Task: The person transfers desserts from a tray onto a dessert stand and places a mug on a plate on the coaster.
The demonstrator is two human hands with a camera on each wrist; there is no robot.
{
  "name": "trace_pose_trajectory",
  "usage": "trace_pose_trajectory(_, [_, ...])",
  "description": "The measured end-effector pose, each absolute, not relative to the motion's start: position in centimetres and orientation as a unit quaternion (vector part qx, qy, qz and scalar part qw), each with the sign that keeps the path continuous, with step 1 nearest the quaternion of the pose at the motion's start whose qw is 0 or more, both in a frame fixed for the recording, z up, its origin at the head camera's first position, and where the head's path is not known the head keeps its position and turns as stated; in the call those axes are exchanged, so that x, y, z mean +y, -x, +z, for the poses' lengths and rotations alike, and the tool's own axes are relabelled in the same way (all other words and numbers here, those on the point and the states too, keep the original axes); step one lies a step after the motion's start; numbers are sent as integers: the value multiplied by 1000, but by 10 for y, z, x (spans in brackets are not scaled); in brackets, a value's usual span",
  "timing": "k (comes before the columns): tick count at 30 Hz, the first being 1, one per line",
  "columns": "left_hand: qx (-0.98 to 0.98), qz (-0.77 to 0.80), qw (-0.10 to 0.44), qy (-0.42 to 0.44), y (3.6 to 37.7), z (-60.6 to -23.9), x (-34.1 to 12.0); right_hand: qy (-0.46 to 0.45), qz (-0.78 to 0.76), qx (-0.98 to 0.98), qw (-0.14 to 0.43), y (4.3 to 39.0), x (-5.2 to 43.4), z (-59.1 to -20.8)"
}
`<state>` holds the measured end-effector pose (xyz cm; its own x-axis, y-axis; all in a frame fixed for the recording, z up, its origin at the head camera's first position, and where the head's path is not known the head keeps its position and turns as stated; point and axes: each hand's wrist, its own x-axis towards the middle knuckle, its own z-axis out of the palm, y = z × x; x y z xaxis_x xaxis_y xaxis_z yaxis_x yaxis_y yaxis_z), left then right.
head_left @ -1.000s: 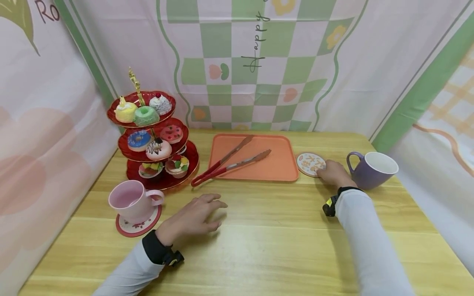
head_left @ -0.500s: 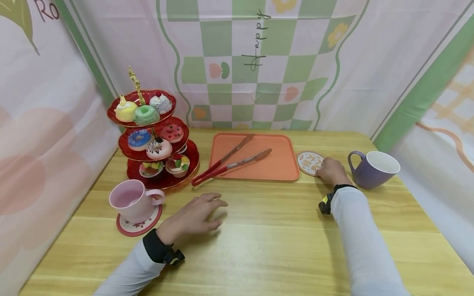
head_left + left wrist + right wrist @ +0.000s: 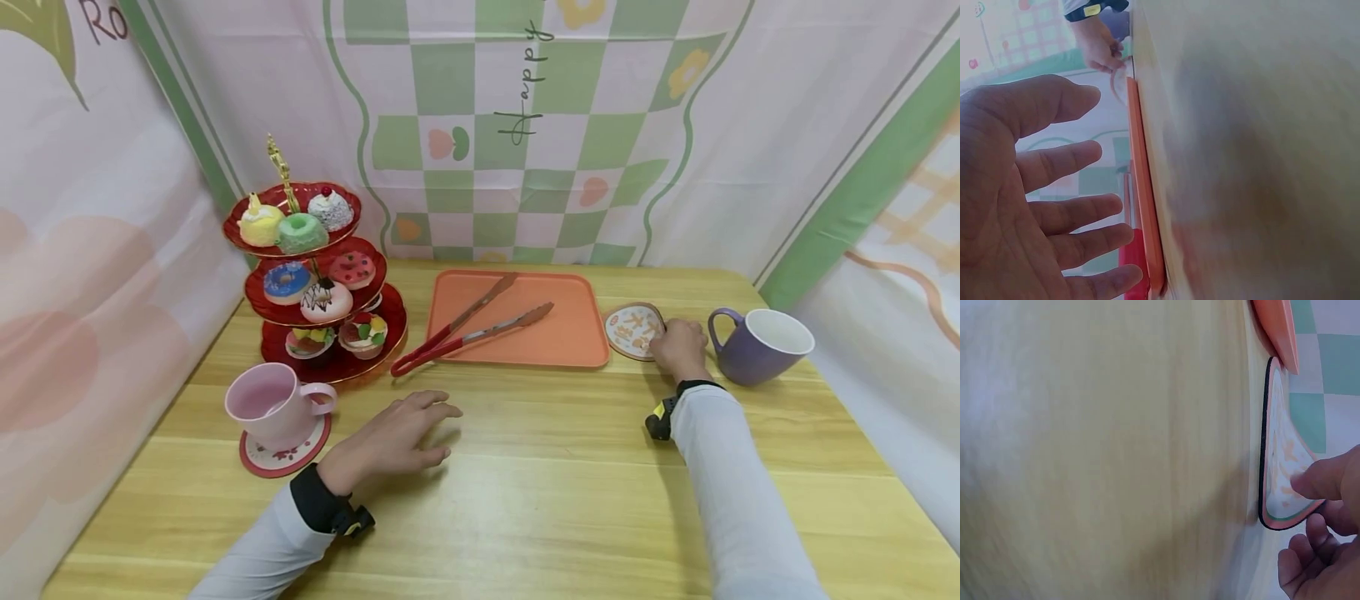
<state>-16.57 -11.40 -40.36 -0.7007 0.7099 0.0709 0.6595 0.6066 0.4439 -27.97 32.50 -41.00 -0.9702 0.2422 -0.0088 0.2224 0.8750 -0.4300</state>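
My right hand (image 3: 681, 348) pinches the near right edge of a round coaster (image 3: 632, 329) with an orange-and-white pattern. In the right wrist view the thumb lies on the coaster's (image 3: 1285, 481) printed face and fingers are behind it; the coaster is bent, its gripped edge raised. Just right of that hand stands a purple mug (image 3: 761, 343), handle toward the hand. My left hand (image 3: 393, 437) is held over the table with fingers spread, holding nothing. Left of it, a pink mug (image 3: 272, 404) stands on a red-rimmed coaster (image 3: 258, 462).
An orange tray (image 3: 558, 342) lies at the middle back, with red-handled tongs (image 3: 480, 333) resting across it and over its front edge. A red three-tier stand (image 3: 330, 362) bearing several cakes and donuts stands at the back left. Patterned cloth (image 3: 510, 125) hangs behind the table.
The coaster lay flat before; its right edge is now lifted and bent in the right hand's pinch. The right hand has shifted slightly. The left hand stays in place.
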Motion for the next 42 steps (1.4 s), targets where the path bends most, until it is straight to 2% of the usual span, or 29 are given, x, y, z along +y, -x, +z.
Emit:
trace_pose_trajectory(7, [894,230,60,-381,165,-405,-114,116,229,-962,95,277,327,-412])
trace_pose_trajectory(19, [893,226,46,-387,166,-405,-115,122,254,-954,106,274,328,-413])
trace_pose_trajectory(31, [894,228,51,-382,167,-405,-116,97,288,-934,189,275,329,-420])
trace_pose_trajectory(42, [894,236,60,-376,168,-405,-118,96,309,-924,205,273,324,-408])
